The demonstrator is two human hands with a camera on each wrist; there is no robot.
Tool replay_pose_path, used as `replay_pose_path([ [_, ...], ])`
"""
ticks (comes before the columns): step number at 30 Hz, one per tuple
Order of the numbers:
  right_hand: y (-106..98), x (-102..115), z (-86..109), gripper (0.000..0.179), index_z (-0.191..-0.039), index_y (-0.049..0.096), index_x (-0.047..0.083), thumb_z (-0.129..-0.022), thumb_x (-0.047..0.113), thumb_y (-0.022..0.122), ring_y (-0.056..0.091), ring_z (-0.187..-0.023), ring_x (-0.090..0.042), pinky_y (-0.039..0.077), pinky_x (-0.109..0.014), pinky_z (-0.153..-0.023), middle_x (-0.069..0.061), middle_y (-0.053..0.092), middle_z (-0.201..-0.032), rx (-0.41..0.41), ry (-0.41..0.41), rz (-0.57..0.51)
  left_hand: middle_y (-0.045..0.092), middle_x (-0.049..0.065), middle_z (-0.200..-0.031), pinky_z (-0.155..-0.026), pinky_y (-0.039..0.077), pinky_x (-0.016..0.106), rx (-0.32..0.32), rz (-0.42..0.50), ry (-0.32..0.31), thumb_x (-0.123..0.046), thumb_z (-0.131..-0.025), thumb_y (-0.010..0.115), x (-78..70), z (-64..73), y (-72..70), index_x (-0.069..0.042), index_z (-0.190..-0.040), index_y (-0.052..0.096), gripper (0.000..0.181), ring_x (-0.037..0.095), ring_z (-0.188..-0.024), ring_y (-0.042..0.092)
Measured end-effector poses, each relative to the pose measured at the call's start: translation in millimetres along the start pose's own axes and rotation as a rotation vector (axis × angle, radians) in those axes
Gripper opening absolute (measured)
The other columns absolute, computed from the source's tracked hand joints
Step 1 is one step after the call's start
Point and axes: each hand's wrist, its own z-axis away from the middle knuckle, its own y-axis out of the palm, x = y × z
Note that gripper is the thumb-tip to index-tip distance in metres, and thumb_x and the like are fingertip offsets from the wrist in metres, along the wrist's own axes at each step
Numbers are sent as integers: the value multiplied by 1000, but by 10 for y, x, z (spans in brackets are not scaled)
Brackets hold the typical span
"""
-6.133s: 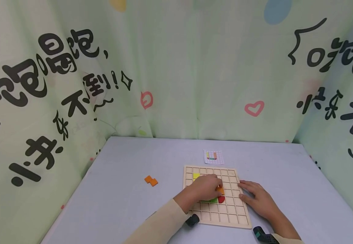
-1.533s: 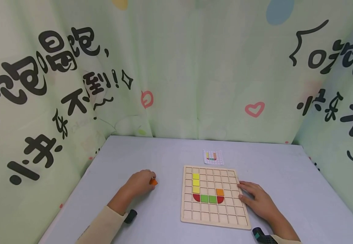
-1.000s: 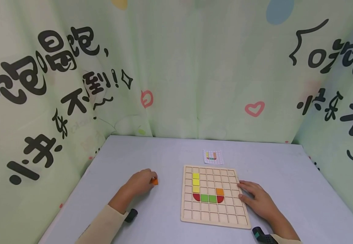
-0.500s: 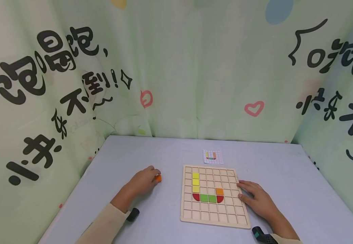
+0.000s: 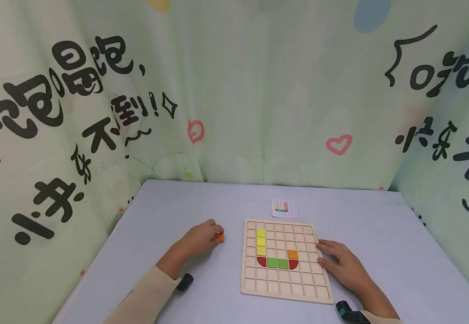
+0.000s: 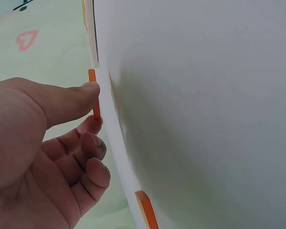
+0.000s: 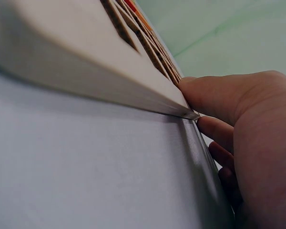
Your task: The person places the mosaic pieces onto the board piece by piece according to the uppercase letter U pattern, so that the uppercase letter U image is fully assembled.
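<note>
My left hand (image 5: 200,239) pinches an orange square tile (image 5: 220,237) between thumb and fingers, left of the wooden grid board (image 5: 271,286). In the left wrist view the held tile (image 6: 96,107) stands on edge under the thumb tip. A second orange tile (image 6: 147,210) lies on the table there; the left hand hides it in the head view. My right hand (image 5: 344,265) rests at the board's right edge, thumb and fingers touching it. The board bears three yellow tiles (image 5: 260,241), two red rounded tiles (image 5: 261,261), two green tiles (image 5: 277,263) and one orange tile (image 5: 292,254).
A small card (image 5: 284,209) printed with a coloured U shape lies behind the board. The pale table (image 5: 202,198) is bordered by a printed curtain (image 5: 234,90) at the back and sides.
Over the last second my left hand has picked up an orange tile and moved right with it, towards the board. Earlier, the left hand was over the board. My right hand stays put.
</note>
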Motion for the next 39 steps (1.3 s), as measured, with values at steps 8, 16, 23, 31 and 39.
replay_pose_path([
  [8,-9,-32,-18,53,-134,59,6,-92,38,66,33,-134,-42,26,-63,-103,-16,48,-142,-12,-22,-2,53,-7,-96,-70,46,22,13,11,35,-19,-92,68,-112,-106,8,-14,-119,68,27,7,-78,50],
  [16,8,-26,-7,53,-133,59,6,-91,38,66,32,-135,-42,25,-63,-104,-16,48,-143,-5,-5,-10,52,-8,-94,-69,45,21,14,18,54,-22,-92,70,-314,-172,-60,-16,-119,68,28,7,-78,50],
  [23,26,-18,-7,53,-133,59,6,-91,38,66,33,-134,-42,25,-63,-103,-15,48,-142,-10,-8,-3,52,-8,-96,-71,45,21,32,7,49,-24,-92,69,-473,-261,-46,-19,-121,67,30,8,-80,50],
  [31,-1,-6,-5,53,-133,59,5,-91,36,66,34,-133,-42,26,-63,-103,-16,48,-142,-12,-15,6,55,-6,-102,-73,46,20,38,9,72,-25,-91,70,-704,-366,-40,-19,-123,67,33,8,-84,50],
  [39,23,-26,-7,53,-133,60,6,-91,37,66,33,-134,-41,26,-63,-103,-15,48,-142,-7,-5,-4,55,-7,-103,-73,46,19,64,19,100,-26,-91,70,-895,-422,-22,-20,-123,67,32,7,-83,50],
])
